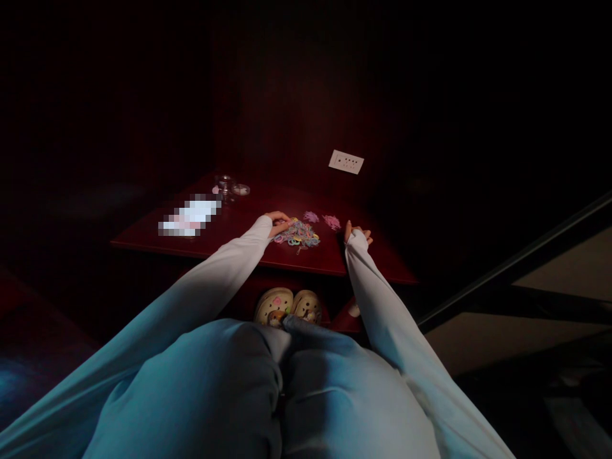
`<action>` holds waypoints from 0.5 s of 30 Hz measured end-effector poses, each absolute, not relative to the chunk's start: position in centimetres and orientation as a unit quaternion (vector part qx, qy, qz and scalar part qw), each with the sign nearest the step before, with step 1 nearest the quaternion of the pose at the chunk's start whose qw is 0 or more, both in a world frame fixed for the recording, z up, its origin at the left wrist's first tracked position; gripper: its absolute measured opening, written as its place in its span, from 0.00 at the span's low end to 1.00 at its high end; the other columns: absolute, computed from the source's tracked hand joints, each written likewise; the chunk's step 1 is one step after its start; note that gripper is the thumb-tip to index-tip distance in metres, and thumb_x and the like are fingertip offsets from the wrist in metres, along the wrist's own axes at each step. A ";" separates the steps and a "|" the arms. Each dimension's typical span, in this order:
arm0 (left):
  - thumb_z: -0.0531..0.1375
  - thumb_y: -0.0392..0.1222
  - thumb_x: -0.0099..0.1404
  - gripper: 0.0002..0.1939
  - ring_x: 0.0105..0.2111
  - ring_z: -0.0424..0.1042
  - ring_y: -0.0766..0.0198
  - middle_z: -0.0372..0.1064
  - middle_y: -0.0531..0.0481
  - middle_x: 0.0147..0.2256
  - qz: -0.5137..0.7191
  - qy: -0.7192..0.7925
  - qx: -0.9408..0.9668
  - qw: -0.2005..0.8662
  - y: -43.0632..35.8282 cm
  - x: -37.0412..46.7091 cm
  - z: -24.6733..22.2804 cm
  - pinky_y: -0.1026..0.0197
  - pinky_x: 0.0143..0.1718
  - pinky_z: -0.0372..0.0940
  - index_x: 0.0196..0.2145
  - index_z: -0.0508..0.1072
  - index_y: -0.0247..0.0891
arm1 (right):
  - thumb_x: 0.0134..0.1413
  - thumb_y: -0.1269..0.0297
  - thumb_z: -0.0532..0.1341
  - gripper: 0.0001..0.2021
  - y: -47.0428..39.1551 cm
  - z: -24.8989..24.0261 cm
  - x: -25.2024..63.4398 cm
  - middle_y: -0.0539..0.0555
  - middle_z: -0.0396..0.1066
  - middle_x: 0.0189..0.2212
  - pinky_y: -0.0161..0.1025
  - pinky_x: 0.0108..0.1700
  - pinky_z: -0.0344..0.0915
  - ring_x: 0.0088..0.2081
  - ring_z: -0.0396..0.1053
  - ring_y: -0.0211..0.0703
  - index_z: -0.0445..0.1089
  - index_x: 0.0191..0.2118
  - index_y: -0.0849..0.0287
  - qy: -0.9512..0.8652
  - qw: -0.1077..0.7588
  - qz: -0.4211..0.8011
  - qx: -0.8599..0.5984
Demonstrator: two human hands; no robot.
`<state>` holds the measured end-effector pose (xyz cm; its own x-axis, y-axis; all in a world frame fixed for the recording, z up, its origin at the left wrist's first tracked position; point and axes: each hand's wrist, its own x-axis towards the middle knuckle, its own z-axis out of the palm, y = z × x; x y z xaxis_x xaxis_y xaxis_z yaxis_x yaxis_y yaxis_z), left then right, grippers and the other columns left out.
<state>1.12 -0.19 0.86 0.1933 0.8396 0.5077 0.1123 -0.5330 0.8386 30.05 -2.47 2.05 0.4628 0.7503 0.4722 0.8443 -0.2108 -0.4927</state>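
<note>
A person sits in a dark room at a low red table (153, 241). Their knees in blue trousers (229, 389) fill the bottom of the view, and two shoes (287, 306) peek out under the table.

Both arms in long white sleeves reach out over the table top. Far back on the left of it lies a flat white thing (189, 217), blurred out. Behind that stand some small clear glass pots (228, 187). A white wall socket (346, 161) sits on the dark wall behind.

In the middle of the table lies the pile of little colored loops (297, 233), in many colors. Just behind it are two smaller heaps, a purple heap (311, 217) and a pink heap (331, 222). They look like loops put apart by color, so I think the sorting is only begun, because the big pile is much larger.

The left hand (278, 224) rests at the left edge of the big pile, fingers curled and touching the loops. I cannot tell if it pinches one. The right hand (357, 234) rests near the pink heap, fingers loosely bent. It is too dark to tell if it holds anything.

A next pick would need a soft pinch on just one loop, because they tangle.
</note>
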 end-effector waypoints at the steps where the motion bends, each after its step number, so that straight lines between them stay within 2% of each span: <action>1: 0.70 0.64 0.53 0.24 0.22 0.62 0.65 0.67 0.53 0.22 0.530 0.346 0.696 0.338 -0.1 1.1 0.8 0.62 0.25 0.58 0.26 0.76 0.39 | 0.69 0.56 0.52 0.20 -2.5 2.2 29.8 0.61 0.74 0.41 0.51 0.54 0.54 0.52 0.65 0.58 0.74 0.32 0.59 -0.512 0.356 -0.052 -0.780; 3: 0.70 0.63 0.54 0.23 0.23 0.64 0.65 0.68 0.52 0.22 0.522 0.354 0.702 0.332 0.0 1.1 0.8 0.61 0.25 0.59 0.26 0.76 0.39 | 0.70 0.55 0.52 0.19 -2.6 2.4 29.5 0.61 0.75 0.46 0.52 0.55 0.54 0.54 0.64 0.59 0.75 0.33 0.58 -0.516 0.350 -0.033 -0.781; 6: 0.70 0.61 0.55 0.22 0.23 0.64 0.65 0.68 0.52 0.22 0.522 0.357 0.701 0.330 0.1 1.1 0.7 0.61 0.25 0.59 0.26 0.76 0.38 | 0.70 0.54 0.51 0.20 -2.6 2.5 29.4 0.62 0.75 0.48 0.53 0.56 0.55 0.55 0.64 0.60 0.75 0.34 0.58 -0.521 0.346 -0.022 -0.780; 11: 0.71 0.57 0.54 0.19 0.22 0.63 0.66 0.67 0.53 0.20 0.528 0.351 0.687 0.354 0.1 1.1 0.7 0.62 0.24 0.57 0.25 0.77 0.37 | 0.69 0.58 0.51 0.18 -2.1 1.8 29.9 0.60 0.75 0.45 0.52 0.57 0.55 0.55 0.65 0.58 0.74 0.34 0.58 -0.509 0.389 -0.054 -0.766; 15: 0.71 0.52 0.54 0.16 0.22 0.61 0.67 0.67 0.53 0.21 0.520 0.367 0.682 0.360 0.0 1.1 0.9 0.63 0.24 0.55 0.25 0.77 0.36 | 0.68 0.54 0.52 0.19 -1.8 1.3 30.0 0.61 0.73 0.43 0.50 0.53 0.59 0.50 0.66 0.56 0.75 0.34 0.58 -0.519 0.381 -0.081 -0.761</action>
<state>1.10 -0.02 0.85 0.1904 0.8751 0.4449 0.1263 -0.4713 0.8729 29.99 -1.77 1.25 0.4492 0.7277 0.5184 0.8508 -0.1712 -0.4968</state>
